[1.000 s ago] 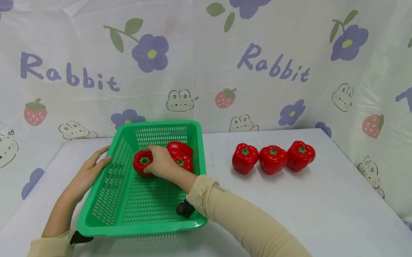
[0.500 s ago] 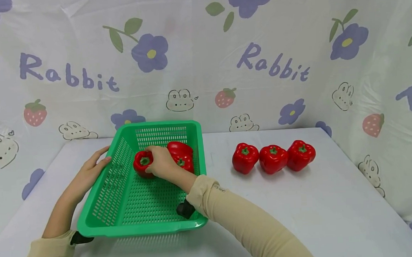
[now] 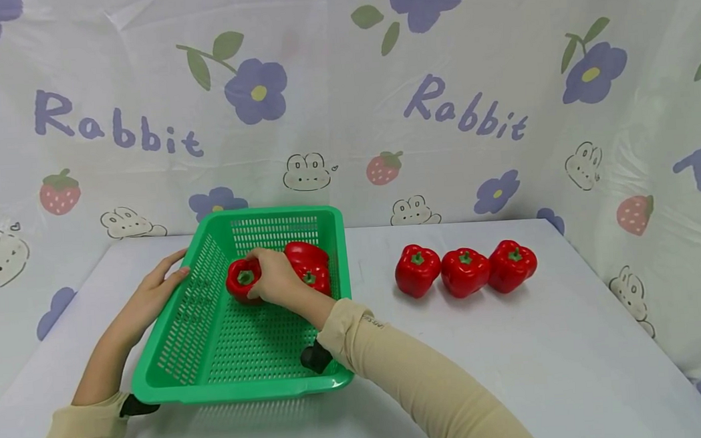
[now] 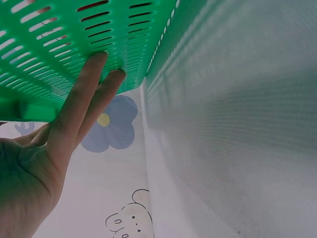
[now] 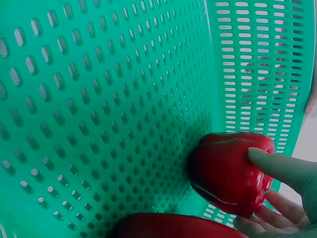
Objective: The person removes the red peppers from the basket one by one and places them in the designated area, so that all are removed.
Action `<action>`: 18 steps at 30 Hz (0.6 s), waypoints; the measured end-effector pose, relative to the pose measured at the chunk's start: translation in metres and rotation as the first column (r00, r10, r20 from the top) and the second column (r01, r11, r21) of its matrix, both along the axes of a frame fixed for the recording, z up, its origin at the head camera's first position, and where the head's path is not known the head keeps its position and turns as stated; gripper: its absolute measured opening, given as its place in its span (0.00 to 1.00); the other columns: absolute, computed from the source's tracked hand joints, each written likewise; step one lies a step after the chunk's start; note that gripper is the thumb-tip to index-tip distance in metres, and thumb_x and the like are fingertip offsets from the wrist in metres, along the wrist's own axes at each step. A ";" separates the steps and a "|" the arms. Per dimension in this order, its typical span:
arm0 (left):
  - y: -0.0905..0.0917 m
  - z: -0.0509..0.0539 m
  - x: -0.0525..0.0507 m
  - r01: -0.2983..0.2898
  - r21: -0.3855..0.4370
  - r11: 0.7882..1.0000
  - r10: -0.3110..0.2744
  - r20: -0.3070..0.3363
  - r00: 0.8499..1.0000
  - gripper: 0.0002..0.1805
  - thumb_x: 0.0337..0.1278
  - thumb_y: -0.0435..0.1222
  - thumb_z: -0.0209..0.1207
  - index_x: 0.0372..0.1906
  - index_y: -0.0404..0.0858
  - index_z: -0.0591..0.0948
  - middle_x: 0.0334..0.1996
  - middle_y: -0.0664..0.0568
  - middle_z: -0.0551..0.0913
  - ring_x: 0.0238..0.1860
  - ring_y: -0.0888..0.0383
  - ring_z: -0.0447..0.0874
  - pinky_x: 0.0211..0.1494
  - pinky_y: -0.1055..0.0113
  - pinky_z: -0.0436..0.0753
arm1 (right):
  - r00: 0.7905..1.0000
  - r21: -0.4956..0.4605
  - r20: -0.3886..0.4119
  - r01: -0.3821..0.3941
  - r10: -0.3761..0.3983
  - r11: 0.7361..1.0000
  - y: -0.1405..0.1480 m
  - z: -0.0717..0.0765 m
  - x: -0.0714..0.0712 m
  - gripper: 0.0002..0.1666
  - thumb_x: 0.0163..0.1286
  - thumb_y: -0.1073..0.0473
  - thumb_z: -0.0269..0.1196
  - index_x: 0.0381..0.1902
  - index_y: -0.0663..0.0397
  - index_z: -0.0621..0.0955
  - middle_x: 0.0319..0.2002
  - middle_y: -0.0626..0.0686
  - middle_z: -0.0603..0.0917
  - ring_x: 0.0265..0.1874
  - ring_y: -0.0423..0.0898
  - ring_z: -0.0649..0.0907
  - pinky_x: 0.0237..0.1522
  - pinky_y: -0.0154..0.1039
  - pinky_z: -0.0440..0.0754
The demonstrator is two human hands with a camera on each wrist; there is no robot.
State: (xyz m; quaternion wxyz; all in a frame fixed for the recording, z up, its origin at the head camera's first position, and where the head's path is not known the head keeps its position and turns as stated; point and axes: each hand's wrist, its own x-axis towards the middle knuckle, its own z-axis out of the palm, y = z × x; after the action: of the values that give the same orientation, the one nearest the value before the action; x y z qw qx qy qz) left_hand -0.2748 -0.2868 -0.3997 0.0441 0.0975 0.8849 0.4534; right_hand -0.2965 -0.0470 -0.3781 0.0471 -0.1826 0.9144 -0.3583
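Observation:
A green perforated basket holds several red bell peppers. My right hand reaches inside it and grips one red bell pepper near the left wall, stem up. In the right wrist view, thumb and fingers of the hand lie round that pepper, which is at the basket floor. Against the outside of the basket's left wall rests my left hand; in the left wrist view two nearly straight fingers of this hand touch the slotted wall.
Right of the basket, three red peppers stand in a row on the white table: left, middle, right. Other peppers lie along the basket's right wall. A patterned curtain hangs behind the table.
The gripped pepper has tilted very slightly, its stem a little lower and further left. Both hands and the basket look almost unmoved.

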 end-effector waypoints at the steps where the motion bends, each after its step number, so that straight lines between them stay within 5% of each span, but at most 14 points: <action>1: 0.000 0.000 0.000 -0.001 0.001 1.000 0.001 0.000 1.000 0.35 0.77 0.52 0.37 0.79 0.42 0.46 0.61 0.27 0.72 0.39 0.71 0.80 0.44 0.70 0.79 | 1.000 0.010 0.000 -0.002 0.002 1.000 0.000 0.000 0.000 0.39 0.55 0.65 0.74 0.65 0.56 0.74 0.60 0.53 0.80 0.57 0.48 0.79 0.46 0.34 0.83; 11: 0.000 0.000 0.001 -0.005 -0.012 1.000 0.005 -0.003 1.000 0.36 0.77 0.53 0.37 0.79 0.41 0.46 0.62 0.28 0.70 0.41 0.71 0.79 0.46 0.69 0.77 | 0.998 0.039 -0.055 -0.008 0.010 0.999 0.001 -0.001 0.000 0.37 0.53 0.60 0.76 0.62 0.58 0.78 0.57 0.53 0.83 0.54 0.46 0.80 0.47 0.32 0.82; 18: 0.000 0.000 -0.001 -0.003 0.003 1.000 0.003 0.000 1.000 0.35 0.77 0.52 0.38 0.79 0.41 0.47 0.60 0.27 0.72 0.39 0.71 0.80 0.44 0.71 0.79 | 0.999 -0.037 -0.053 -0.006 0.004 0.999 0.003 -0.001 -0.002 0.35 0.53 0.59 0.76 0.60 0.58 0.79 0.56 0.53 0.84 0.52 0.47 0.81 0.43 0.31 0.82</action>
State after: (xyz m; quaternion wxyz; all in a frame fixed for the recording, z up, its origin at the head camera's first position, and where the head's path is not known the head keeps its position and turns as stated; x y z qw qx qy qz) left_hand -0.2755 -0.2869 -0.4000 0.0432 0.0962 0.8844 0.4546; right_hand -0.2980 -0.0440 -0.3793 0.0202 -0.1953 0.9080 -0.3702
